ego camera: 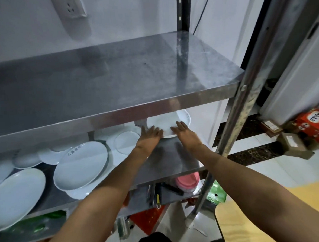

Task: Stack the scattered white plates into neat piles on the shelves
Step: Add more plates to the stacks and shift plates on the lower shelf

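We're reaching both arms deep into the middle shelf here, toward its back right corner, where the plate we're after is sitting. The left hand is lying at the plate's left front rim and the right hand is resting on its front right rim, so the plate is lying straight ahead of the fingertips and between the two hands. Both hands are looking flat, fingers stretched out and relaxed rather than curled round anything; we're touching or just about touching the rim, not gripping it (can't say for sure whether the left fingers are actually making contact). The right hand is sitting a bit further onto the plate, so it's probably the nearer one for pulling or squaring it up.

The plate's long axis is seeming to run left to right along the shelf, though that's a guess, since the front edge of the top shelf is cutting off its back half. It could even be a small pile there; the overhang is hiding that.

The other plates are spreading out toward the shelf's left end: a small round one just left of the left hand, a big oval plate near the front edge overlapping another, and a second oval running off the left side. The ones at the back are sitting in shadow and blurring together.
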Available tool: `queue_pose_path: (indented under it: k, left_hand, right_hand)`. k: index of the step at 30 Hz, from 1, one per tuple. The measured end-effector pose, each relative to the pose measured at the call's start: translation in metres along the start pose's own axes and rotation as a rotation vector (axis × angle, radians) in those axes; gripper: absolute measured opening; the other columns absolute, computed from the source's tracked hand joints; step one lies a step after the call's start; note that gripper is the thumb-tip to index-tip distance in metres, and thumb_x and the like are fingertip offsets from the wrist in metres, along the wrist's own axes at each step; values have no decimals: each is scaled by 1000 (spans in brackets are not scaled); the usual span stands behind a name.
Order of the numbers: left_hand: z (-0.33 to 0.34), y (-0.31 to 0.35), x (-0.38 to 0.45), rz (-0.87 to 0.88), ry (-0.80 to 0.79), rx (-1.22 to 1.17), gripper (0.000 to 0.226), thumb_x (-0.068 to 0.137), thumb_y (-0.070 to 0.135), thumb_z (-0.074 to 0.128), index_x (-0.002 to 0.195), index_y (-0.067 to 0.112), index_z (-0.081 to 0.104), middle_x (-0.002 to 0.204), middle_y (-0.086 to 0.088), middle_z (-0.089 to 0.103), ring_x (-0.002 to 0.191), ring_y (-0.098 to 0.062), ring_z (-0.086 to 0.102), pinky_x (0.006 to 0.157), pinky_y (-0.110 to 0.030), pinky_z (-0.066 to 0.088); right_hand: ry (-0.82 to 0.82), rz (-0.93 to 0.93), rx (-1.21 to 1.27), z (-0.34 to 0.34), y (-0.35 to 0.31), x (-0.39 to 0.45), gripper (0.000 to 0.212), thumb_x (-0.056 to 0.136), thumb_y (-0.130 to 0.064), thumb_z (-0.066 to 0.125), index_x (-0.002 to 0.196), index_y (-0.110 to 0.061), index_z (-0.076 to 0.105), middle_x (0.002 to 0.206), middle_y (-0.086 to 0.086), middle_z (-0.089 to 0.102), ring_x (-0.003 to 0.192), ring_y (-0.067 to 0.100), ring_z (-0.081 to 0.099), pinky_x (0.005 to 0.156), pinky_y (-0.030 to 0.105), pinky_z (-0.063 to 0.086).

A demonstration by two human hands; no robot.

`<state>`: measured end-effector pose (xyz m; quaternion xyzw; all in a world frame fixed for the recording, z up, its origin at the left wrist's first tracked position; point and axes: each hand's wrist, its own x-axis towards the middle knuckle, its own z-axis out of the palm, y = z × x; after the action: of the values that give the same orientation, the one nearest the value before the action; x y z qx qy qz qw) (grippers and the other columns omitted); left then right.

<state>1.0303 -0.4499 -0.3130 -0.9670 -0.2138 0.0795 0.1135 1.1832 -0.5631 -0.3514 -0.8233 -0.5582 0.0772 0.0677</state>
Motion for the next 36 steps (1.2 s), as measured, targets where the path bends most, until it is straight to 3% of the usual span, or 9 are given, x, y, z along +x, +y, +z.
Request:
queue_pose_path:
  k: [2, 6, 11, 15, 18, 21, 24, 29, 36]
  left_hand:
    - [3, 5, 9, -40, -112, -53, 60, 99, 17, 45, 151, 14, 14, 160, -8, 11, 147, -27, 11, 118, -45, 16]
    - [12, 14, 26, -125, -110, -167, 79, 93, 4, 51, 152, 8, -1, 161, -10, -9, 149, -30, -5, 121, -38, 8]
    - [16, 23, 28, -144, -66, -310, 71, 96, 5, 46, 153, 12, 4, 162, -9, -2, 149, -29, 2, 121, -38, 11]
    - [22, 22, 28, -156, -55, -362, 73, 93, 2, 46, 153, 14, 6, 162, -9, 3, 149, -27, 4, 121, -36, 9]
    - [14, 18, 33, -153, -98, -389, 73, 93, 4, 47, 153, 15, 8, 161, -7, 4, 149, -25, 3, 120, -38, 14]
    - [13, 14, 34, -137, -145, -427, 68, 95, 15, 46, 153, 15, 11, 161, -7, 7, 149, -25, 4, 119, -41, 17]
    - [12, 13, 32, -141, -163, -456, 65, 96, 23, 44, 153, 17, 14, 161, -6, 9, 148, -25, 7, 119, -44, 19]
    - [14, 20, 13, -113, 82, -423, 49, 85, 17, 54, 134, 14, 51, 133, -10, 51, 122, -31, 47, 101, -40, 41]
    - [23, 48, -22, -31, 118, -205, 58, 83, 25, 56, 139, 21, 43, 130, -10, 45, 121, -30, 42, 96, -43, 32]
  right_hand:
    - [-14, -12, 75, 5, 4, 8, 54, 101, -5, 36, 151, -18, 23, 162, 8, -3, 150, 24, -4, 121, 39, 15]
    - [132, -58, 117, 10, 9, 21, 57, 93, -1, 53, 146, -11, 35, 160, 20, 5, 148, 36, 4, 118, 46, 22]
    - [220, 70, 466, 4, 8, 23, 68, 84, -3, 65, 145, -6, 35, 158, 22, 2, 145, 40, 14, 118, 39, 24]
    - [455, 605, 1025, -2, -13, 31, 75, 73, -12, 67, 140, -15, 31, 149, 9, 21, 126, 35, 41, 106, 46, 41]
    - [317, 893, 1411, -6, -13, 46, 71, 73, -26, 66, 133, -17, 27, 133, 11, 38, 111, 36, 54, 86, 47, 56]
    - [142, 793, 1793, 0, -23, 51, 53, 87, -3, 62, 134, -3, 37, 129, 22, 53, 105, 40, 63, 63, 39, 61]
    - [191, 837, 1861, -1, -32, 47, 51, 87, 6, 57, 135, -1, 42, 127, 24, 56, 101, 43, 65, 76, 44, 60]
    - [146, 877, 1876, -6, -31, 18, 50, 83, 6, 60, 130, 6, 44, 116, 28, 60, 85, 38, 68, 52, 38, 61]
    - [54, 939, 1623, 7, -31, -39, 40, 85, -16, 65, 115, 6, 50, 96, 31, 68, 67, 35, 70, 50, 37, 60]
